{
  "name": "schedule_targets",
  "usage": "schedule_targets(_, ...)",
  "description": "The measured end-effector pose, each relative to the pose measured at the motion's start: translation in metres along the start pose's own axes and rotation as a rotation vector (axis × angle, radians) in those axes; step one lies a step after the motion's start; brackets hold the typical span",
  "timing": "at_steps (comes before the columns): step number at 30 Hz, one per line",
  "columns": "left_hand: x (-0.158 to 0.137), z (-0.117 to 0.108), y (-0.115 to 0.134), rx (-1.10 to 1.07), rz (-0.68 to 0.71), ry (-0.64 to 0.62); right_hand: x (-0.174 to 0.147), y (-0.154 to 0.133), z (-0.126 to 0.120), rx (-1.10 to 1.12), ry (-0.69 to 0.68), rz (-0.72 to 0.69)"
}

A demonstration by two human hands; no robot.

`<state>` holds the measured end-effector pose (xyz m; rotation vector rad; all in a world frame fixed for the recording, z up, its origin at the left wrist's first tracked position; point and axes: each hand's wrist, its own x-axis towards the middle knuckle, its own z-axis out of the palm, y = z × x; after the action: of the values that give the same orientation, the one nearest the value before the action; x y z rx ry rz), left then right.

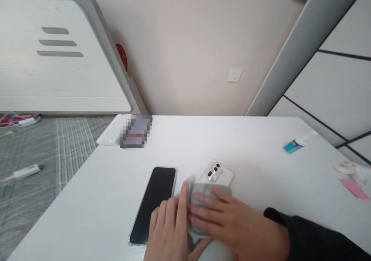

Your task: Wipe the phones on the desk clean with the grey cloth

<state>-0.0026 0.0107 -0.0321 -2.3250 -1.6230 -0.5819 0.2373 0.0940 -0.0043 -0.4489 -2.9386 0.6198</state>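
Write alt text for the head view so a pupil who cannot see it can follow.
A right hand lies on a blurred grey cloth that covers part of a white phone, the left hand beside it. Left of them, a dark-screened phone lies on a white table; a small bottle is farther right.

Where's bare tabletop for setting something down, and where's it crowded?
Bare table shows between the white phone and spray bottle, and left of the black phone to the table's left edge. Front centre is crowded: both phones, gray item, left hand, right hand.
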Motion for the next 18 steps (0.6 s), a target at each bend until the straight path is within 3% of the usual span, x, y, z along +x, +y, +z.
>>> schedule_targets(2,0.0,0.0,0.0,-0.005,-0.01,-0.005,0.001,0.0,-0.001,0.04,-0.016,-0.002)
schedule_targets(6,0.001,-0.001,0.001,-0.009,-0.03,-0.033,-0.007,0.019,-0.006,-0.134,0.143,0.305)
schedule_targets(7,0.001,-0.001,0.001,-0.009,-0.029,-0.034,-0.007,0.021,-0.006,-0.15,0.145,0.304)
schedule_targets(11,0.002,-0.001,0.001,-0.011,0.002,0.005,-0.001,0.009,0.001,-0.013,-0.01,-0.01)
schedule_targets(12,0.002,-0.001,0.001,-0.013,0.002,0.003,0.0,0.009,0.001,0.002,-0.019,-0.023)
schedule_targets(16,0.0,0.0,0.001,-0.024,-0.039,-0.047,-0.004,0.018,-0.003,-0.138,0.142,0.281)
schedule_targets(18,0.0,0.001,0.001,-0.028,-0.039,-0.049,-0.005,0.016,-0.003,-0.157,0.157,0.274)
